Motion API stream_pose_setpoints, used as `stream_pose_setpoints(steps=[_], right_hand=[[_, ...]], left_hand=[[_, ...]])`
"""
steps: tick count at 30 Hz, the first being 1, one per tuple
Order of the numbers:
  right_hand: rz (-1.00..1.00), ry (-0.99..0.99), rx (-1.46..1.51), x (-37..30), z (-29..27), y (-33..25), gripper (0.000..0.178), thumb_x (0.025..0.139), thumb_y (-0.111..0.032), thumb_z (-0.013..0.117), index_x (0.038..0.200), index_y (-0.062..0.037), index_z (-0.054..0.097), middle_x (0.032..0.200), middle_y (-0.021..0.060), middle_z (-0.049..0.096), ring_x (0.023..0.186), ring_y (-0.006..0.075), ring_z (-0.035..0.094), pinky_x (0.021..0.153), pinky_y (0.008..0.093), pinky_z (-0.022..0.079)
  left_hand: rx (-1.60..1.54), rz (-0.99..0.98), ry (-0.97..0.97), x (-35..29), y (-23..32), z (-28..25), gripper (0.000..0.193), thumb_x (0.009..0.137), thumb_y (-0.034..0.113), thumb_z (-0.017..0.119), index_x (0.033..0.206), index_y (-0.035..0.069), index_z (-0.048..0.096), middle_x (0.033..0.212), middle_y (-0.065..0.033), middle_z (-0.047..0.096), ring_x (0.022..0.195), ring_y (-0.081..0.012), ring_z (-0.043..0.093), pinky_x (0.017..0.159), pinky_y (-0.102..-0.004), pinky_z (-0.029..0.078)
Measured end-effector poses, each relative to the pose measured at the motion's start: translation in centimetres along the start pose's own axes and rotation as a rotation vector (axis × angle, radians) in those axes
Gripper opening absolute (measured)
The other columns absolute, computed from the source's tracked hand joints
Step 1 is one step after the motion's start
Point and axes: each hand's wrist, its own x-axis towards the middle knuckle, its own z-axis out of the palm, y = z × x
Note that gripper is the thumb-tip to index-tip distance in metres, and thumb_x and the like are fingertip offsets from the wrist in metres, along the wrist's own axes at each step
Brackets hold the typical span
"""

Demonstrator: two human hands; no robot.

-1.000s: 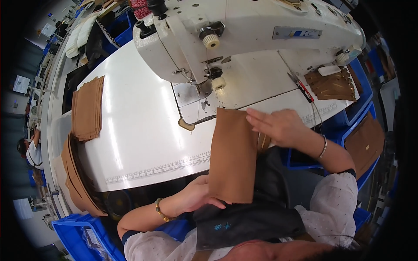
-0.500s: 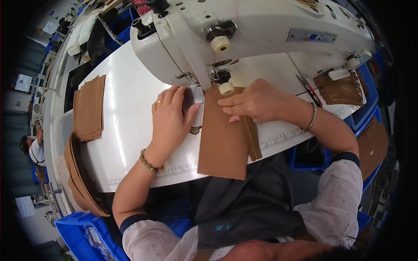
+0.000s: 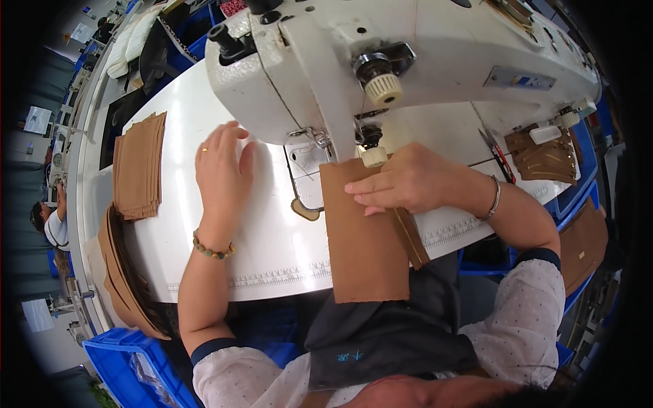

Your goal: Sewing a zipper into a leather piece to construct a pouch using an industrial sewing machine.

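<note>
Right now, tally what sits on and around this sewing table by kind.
Sewing machine: 1
Brown panel under the right hand: 1
Stacks of brown pieces: 2, table's left and left edge
Blue bins: 1 clearly seen
Left hand, flat on the table: 1
Total: 7

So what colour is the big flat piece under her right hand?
Brown piece, clearest in the head view.

Sewing machine head (image 3: 408,61) blocks above; bare table (image 3: 183,251) left.

Brown leather panel (image 3: 364,234); white sewing machine (image 3: 408,54); white table (image 3: 197,224); blue bin (image 3: 126,364); white dotted sleeves are showing navy cuffs.
</note>
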Motion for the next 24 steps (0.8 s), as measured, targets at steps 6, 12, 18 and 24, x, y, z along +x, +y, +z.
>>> stream_pose_setpoints(steps=[6, 12, 18, 24], right_hand=[[-0.019, 0.004, -0.054, 0.3, -0.1, -0.2, 0.022, 0.087, -0.030, 0.079, 0.102, -0.0131, 0.078, 0.102, -0.0038, 0.079, 0.066, 0.0149, 0.070, 0.052, 0.0301, 0.051], [0.006, 0.008, -0.020, 0.5, -0.3, -0.3, 0.023, 0.087, -0.029, 0.080, 0.104, -0.0122, 0.078, 0.100, -0.0029, 0.079, 0.066, 0.0153, 0.070, 0.052, 0.0300, 0.050], [0.000, 0.005, 0.018, 1.0, -0.7, -0.4, 0.022, 0.087, -0.027, 0.080, 0.103, -0.0117, 0.078, 0.099, -0.0027, 0.079, 0.068, 0.0157, 0.072, 0.054, 0.0312, 0.052], [0.044, -0.002, -0.212, 1.5, -0.5, -1.4, 0.028, 0.091, -0.032, 0.074, 0.108, -0.0099, 0.075, 0.116, 0.0017, 0.077, 0.077, 0.0170, 0.074, 0.057, 0.0320, 0.054]], left_hand=[[-0.123, 0.396, -0.198, -2.2, 4.2, -0.1, 0.048, 0.096, 0.036, 0.069, 0.132, 0.005, 0.063, 0.133, -0.0108, 0.068, 0.127, -0.0314, 0.061, 0.107, -0.0525, 0.048], [0.294, 0.127, -0.139, -0.4, 1.5, -0.7, 0.051, 0.098, 0.042, 0.066, 0.131, 0.003, 0.065, 0.133, -0.0137, 0.067, 0.127, -0.0357, 0.059, 0.107, -0.0528, 0.046], [-0.375, 0.213, -0.037, -2.6, 5.5, -0.5, 0.036, 0.082, 0.028, 0.084, 0.106, 0.005, 0.071, 0.096, -0.0095, 0.065, 0.091, -0.0305, 0.063, 0.077, -0.0397, 0.054], [-0.450, 0.141, -0.273, -2.4, 6.3, -0.2, 0.032, 0.079, 0.030, 0.087, 0.088, 0.008, 0.065, 0.088, -0.0078, 0.062, 0.085, -0.0290, 0.062, 0.071, -0.0404, 0.053]])
